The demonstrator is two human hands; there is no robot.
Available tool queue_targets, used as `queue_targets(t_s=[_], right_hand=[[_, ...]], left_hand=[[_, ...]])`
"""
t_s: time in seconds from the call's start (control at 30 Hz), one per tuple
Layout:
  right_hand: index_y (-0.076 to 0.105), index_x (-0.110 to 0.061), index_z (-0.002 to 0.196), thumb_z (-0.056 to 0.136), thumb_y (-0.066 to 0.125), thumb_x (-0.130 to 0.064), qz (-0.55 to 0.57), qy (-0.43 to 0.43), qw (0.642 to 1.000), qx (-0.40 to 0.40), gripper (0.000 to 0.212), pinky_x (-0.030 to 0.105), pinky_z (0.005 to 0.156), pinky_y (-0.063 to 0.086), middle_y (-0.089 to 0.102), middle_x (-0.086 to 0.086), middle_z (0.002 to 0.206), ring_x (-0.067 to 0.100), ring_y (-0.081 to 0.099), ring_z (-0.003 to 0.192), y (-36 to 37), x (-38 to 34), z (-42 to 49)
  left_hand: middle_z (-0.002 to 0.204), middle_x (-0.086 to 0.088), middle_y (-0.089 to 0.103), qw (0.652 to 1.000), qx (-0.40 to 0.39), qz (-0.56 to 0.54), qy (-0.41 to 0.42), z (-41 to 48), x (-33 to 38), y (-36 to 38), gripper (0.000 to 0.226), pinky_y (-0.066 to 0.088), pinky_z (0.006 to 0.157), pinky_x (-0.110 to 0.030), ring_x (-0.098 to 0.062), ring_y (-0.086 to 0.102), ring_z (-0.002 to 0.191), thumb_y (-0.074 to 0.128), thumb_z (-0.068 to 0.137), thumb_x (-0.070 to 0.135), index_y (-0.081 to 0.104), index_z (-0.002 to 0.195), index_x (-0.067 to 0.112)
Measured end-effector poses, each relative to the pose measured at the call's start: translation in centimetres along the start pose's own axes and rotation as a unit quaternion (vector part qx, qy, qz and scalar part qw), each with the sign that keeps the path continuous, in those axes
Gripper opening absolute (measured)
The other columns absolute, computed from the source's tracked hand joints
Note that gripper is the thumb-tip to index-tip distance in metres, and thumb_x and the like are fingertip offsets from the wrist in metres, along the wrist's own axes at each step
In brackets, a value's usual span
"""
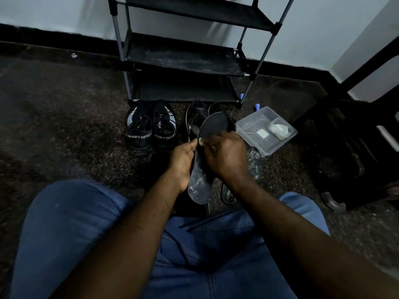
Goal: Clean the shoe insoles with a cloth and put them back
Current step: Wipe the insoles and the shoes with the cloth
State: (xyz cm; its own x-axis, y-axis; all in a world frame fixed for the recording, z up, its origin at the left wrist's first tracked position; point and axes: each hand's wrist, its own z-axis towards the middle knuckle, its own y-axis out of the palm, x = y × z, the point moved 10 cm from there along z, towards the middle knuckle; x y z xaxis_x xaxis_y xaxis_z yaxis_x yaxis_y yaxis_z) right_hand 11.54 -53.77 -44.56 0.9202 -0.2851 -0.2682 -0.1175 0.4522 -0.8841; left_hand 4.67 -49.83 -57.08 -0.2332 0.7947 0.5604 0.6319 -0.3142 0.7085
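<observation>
On the floor (64,126) before the shoe rack (183,59) stand the sneakers (151,130) at left, a second pair (195,117) just right of them, the tub (266,130) further right, a loose insole (255,167) before the tub, and the held insole (205,152) left of it.

Dark insole (198,182) held up off floor (75,126), toe end pointing away, heel end near, pale specks on heel; left hand (183,160) grips its edge, right hand (226,156) curls over mid part. 2nd insole (255,167) lies flat just to the right. Dark shoes (195,119) stand behind. White crumpled cloth (279,130) sits in clear tub (248,126).
</observation>
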Motion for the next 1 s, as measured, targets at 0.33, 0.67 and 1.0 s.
queue_targets(t_s=[0.33, 0.67, 1.0], right_hand=[[0.081, -0.030, 0.097, 0.085, 0.056, -0.037, -0.004, -0.067, 0.997, -0.033, 0.029, 0.038, 0.069, 0.048, 0.072, -0.004, 0.086, 0.026, 0.058, 0.083, 1.4, -1.8, -2.5], [0.079, -0.032, 0.097, 0.089, 0.061, -0.042, -0.044, -0.030, 0.998, -0.043, 0.023, 0.036, 0.075, 0.041, 0.070, -0.007, 0.089, 0.024, 0.059, 0.090, 0.7, 0.1, -2.3], [0.080, -0.031, 0.099, 0.090, 0.066, -0.042, 0.034, 0.099, 0.994, 0.024, 0.020, 0.044, 0.083, 0.051, 0.074, -0.007, 0.096, 0.023, 0.063, 0.092, -0.2, 3.9, -3.2]], left_hand=[[0.130, -0.021, 0.067, 0.999, 0.043, 0.014, 0.015, 0.4, -0.4, -1.3, 0.058, 0.054, 0.095, -0.039, -0.032, 0.066, 0.115, 0.057, 0.098, 0.051, 0.064, 0.134, 0.006], [0.119, -0.021, 0.069, 0.997, 0.076, 0.002, 0.031, 0.7, 0.0, -2.0, 0.061, 0.060, 0.072, -0.035, -0.030, 0.072, 0.093, 0.050, 0.102, 0.051, 0.062, 0.134, 0.000], [0.129, -0.022, 0.068, 0.994, 0.104, -0.003, 0.032, 1.0, 0.1, -3.0, 0.061, 0.049, 0.107, -0.053, -0.039, 0.065, 0.120, 0.051, 0.100, 0.055, 0.064, 0.133, 0.006]])
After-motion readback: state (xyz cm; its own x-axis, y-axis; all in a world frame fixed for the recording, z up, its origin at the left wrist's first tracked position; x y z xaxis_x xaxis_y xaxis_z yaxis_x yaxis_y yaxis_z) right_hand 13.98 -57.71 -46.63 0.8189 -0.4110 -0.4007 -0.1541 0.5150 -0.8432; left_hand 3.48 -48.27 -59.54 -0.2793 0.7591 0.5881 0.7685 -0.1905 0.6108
